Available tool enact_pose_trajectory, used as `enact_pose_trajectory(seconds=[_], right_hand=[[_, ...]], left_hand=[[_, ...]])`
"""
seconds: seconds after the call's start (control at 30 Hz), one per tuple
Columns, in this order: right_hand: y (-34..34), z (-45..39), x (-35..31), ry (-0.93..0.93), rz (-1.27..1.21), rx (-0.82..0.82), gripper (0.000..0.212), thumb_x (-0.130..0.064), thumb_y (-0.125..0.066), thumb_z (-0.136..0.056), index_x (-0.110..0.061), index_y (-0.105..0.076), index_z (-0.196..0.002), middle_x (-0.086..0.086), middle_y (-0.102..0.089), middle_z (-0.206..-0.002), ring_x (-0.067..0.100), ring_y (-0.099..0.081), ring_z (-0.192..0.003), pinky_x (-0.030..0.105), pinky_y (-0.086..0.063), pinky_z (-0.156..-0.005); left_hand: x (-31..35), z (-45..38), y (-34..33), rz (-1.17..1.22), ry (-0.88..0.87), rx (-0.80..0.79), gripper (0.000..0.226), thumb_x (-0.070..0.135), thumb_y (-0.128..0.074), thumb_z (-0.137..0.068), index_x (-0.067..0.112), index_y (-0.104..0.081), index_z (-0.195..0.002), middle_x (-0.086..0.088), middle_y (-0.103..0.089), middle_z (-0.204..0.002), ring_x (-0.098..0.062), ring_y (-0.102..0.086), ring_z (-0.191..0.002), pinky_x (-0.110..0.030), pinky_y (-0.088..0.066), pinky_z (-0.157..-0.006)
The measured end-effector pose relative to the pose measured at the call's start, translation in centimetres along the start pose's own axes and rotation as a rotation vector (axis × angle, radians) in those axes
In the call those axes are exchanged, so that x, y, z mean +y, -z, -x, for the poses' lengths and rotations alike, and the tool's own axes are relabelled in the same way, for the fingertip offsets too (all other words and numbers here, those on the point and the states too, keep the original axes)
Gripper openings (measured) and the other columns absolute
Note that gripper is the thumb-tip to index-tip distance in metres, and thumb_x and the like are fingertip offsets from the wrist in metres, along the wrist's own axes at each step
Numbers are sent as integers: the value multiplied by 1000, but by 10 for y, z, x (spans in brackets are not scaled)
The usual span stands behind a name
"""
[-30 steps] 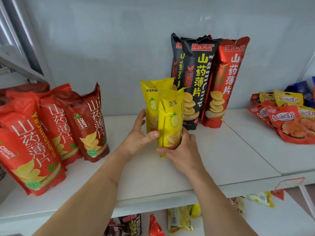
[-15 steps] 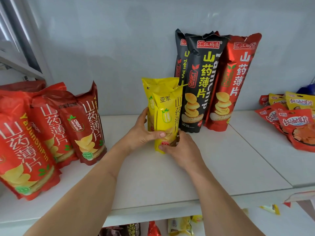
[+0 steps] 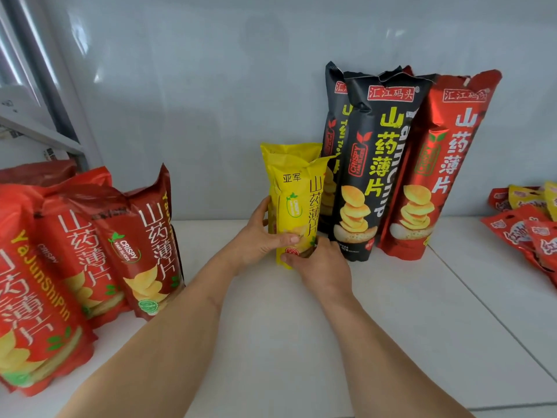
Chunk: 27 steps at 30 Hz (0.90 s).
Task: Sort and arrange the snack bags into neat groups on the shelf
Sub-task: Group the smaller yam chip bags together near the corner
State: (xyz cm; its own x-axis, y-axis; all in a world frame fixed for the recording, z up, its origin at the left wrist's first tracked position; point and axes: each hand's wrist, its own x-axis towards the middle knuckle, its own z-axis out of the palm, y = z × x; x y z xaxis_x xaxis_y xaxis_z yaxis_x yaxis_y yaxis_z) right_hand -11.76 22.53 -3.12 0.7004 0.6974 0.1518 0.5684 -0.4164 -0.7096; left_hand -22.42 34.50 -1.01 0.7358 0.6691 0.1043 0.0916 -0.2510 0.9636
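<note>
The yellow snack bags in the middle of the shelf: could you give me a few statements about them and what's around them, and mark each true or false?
1. Both hands hold the yellow bags. True: the left hand grips from the left side, the right hand holds near the bottom.
2. The yellow bags lie flat on the shelf. False: they stand upright.
3. Tall black bags stand just to the right of the yellow ones. True.
4. The yellow bags are taller than the black bags. False: the black ones rise well above them.
5. The red bags on the left are stacked flat in a pile. False: they stand leaning in a row.
</note>
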Motion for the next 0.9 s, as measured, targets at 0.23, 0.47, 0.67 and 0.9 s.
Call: enact_pose_trajectory(seconds=[0.23,0.47,0.67,0.9], right_hand=[[-14,-27,-15,-55,-4,44,73,-58,-74,-74,-11,-49,-124,10,-53,-122,30,-59,-110,34,-40,-74],[-23,-34,-16,-65,12,100,73,-59,-73,-75,-11,-48,-124,10,-53,-121,31,-58,-110,32,-36,-71],[-27,-23,-11,-6,-9,127,73,-50,-76,-76,-8,-47,-128,13,-52,-125,32,-54,-113,35,-45,-81],[-15,19,-5,126,205,127,44,-31,-62,-92,-7,-50,-128,13,-50,-124,32,-51,-116,36,-44,-86]], left_hand=[[-5,-38,5,13,22,1,112,15,-86,-76,28,-13,-161,5,-43,-153,-6,-53,-123,-14,-55,-80],[-13,-51,6,64,17,8,105,6,-81,-81,27,-15,-160,4,-48,-147,18,-61,-98,-12,-54,-75],[-14,-30,4,-11,79,35,130,55,-91,-55,27,-18,-159,6,-41,-155,-10,-46,-135,-30,-49,-106],[-11,19,3,-272,121,180,87,49,-68,-91,15,-26,-159,-3,-34,-161,-20,-40,-143,-34,-37,-113]])
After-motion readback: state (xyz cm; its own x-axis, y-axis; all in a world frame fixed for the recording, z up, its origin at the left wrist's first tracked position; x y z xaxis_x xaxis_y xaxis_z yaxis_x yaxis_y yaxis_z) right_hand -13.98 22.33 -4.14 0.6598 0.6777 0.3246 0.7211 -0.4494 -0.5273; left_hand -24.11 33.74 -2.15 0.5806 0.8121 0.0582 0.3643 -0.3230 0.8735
